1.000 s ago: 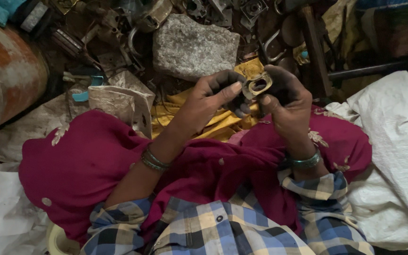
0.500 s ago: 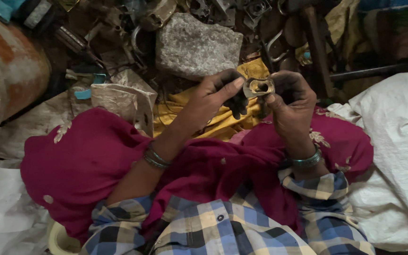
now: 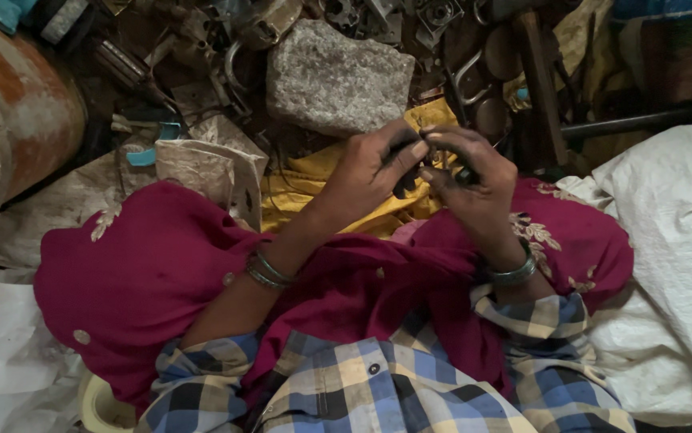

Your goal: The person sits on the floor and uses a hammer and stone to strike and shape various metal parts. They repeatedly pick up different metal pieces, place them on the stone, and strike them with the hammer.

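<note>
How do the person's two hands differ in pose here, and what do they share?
The left hand shows its back, with fingers reaching right across the small dark part; the right hand curls over it from the other side. The left forearm lies bare, the right mostly hidden. Both wear metal bangles and close on the same part.

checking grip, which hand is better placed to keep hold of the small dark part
Right, probably: the right hand curls around the small dark part, while the left hand only meets it with fingertips.
</note>
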